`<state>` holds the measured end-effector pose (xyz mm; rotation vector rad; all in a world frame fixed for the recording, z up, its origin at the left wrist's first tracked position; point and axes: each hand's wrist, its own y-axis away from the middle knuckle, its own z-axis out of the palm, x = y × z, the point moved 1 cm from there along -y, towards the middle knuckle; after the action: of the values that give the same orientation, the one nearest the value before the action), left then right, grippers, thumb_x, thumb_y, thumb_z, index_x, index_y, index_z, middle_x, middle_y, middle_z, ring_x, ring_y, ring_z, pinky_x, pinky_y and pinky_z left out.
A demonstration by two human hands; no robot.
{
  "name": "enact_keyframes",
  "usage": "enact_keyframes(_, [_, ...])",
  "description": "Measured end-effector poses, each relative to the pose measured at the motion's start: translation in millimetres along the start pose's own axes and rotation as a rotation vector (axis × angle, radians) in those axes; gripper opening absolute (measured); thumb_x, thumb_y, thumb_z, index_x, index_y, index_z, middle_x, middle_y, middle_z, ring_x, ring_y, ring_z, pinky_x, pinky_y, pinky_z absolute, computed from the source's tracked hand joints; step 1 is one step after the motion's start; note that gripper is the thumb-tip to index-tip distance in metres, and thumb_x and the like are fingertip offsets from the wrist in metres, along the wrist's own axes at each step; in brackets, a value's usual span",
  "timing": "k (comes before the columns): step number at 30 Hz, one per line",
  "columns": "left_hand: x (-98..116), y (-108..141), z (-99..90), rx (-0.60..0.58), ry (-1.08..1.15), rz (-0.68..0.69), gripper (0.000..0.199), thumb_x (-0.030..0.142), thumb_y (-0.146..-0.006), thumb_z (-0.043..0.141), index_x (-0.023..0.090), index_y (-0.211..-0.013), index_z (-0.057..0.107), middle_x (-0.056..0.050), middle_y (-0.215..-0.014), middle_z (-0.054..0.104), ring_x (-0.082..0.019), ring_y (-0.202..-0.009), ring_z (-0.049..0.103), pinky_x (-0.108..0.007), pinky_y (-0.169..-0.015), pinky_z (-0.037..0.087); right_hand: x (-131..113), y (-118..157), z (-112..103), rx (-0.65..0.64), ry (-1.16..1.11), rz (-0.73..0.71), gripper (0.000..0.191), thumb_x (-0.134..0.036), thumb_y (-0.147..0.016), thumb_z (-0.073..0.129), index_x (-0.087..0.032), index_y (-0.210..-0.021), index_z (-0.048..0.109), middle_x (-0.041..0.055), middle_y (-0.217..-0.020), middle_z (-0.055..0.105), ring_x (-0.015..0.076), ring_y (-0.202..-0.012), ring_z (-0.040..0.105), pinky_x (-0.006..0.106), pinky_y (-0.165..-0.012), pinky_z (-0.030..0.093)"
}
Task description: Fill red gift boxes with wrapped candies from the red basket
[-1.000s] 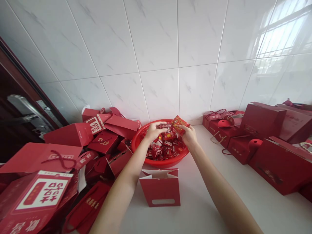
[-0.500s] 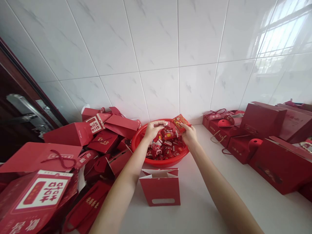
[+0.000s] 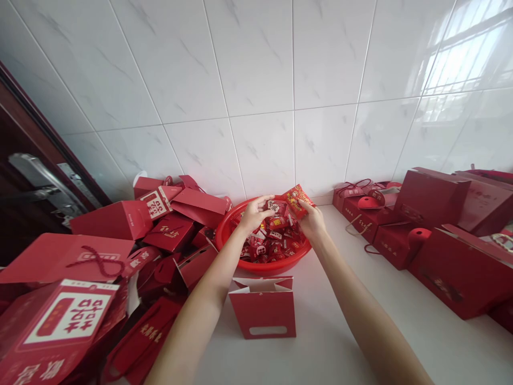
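Note:
My right hand (image 3: 313, 220) grips a red packet with gold print (image 3: 298, 200) over the right rim of the red plastic basket (image 3: 223, 239). My left hand (image 3: 254, 214) is above the basket's left side, thumb and fingers apart. Just past its fingertips shows a wrapped candy with dark lettering (image 3: 274, 205); it appears to lie on the pile. Many small red-wrapped candies (image 3: 276, 235) fill the basket. In front of the basket a red paper gift box (image 3: 264, 307) stands upright with its top open and an oval cutout low on its front.
A heap of red gift boxes (image 3: 108, 219) covers the left side. More red boxes (image 3: 433, 198) stand in rows at the right on the white tabletop (image 3: 340, 321). Behind is a tiled wall (image 3: 260, 149); a door handle (image 3: 36, 176) is at the far left.
My left hand's fingers have spread from a pinch, and a candy's lettering now shows beside them. The packet in my right hand has shifted and tilted slightly.

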<state>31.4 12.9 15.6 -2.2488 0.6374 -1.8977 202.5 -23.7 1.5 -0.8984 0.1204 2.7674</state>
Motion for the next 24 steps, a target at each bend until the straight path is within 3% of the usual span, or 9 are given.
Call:
enact_keyframes(4, [-4,-2,1.3,-0.076,0.014,-0.013,0.063,0.012,-0.063,0.074,0.017,-0.125,0.065,-0.011,-0.123,0.071,-0.028,-0.114,0.065,-0.041,-0.101,0.049,1,2,0,-0.097,0.103,0.099,0.012,-0.012,-0.072,0.077,-0.014,-0.081,0.069,0.0056,-0.082,0.077,0.0183,-0.073,0.073,0.027,-0.065,0.061])
enact_keyframes(11, [-9,-5,4.2,-0.061,-0.020,-0.023,0.043,0.011,-0.062,0.077,0.015,-0.105,0.070,-0.009,-0.111,0.075,-0.026,-0.107,0.069,-0.041,-0.100,0.050,1,-1,-3,-0.128,0.088,0.117,0.007,-0.019,-0.077,0.074,-0.017,-0.083,0.070,0.0039,-0.085,0.077,0.0163,-0.077,0.073,0.026,-0.069,0.060])
enact_keyframes(17, [-11,-5,8.3,-0.061,0.032,-0.001,0.049,0.019,-0.067,0.079,0.015,-0.115,0.068,-0.011,-0.116,0.074,-0.027,-0.111,0.067,-0.041,-0.098,0.052,2,3,0,-0.082,0.163,0.131,0.012,-0.012,-0.074,0.077,-0.016,-0.081,0.069,0.0043,-0.081,0.077,0.0193,-0.074,0.073,0.031,-0.063,0.062])
enact_keyframes(21, [-20,-6,16.9,-0.232,-0.239,0.042,0.044,0.018,-0.083,0.057,0.014,-0.127,0.063,-0.012,-0.107,0.076,-0.024,-0.098,0.072,-0.038,-0.088,0.056,-1,1,0,0.080,0.043,0.012,0.010,-0.011,-0.076,0.075,-0.016,-0.078,0.066,0.0017,-0.074,0.075,0.0168,-0.070,0.073,0.031,-0.067,0.063])
enact_keyframes(24, [-28,-1,30.3,-0.441,-0.467,0.064,0.036,0.009,-0.074,0.056,0.017,-0.103,0.075,-0.008,-0.093,0.078,-0.025,-0.089,0.073,-0.035,-0.084,0.056,-2,-2,-1,0.173,-0.032,-0.041,0.009,-0.010,-0.078,0.071,-0.017,-0.077,0.065,-0.0004,-0.073,0.075,0.0148,-0.069,0.072,0.029,-0.068,0.063])
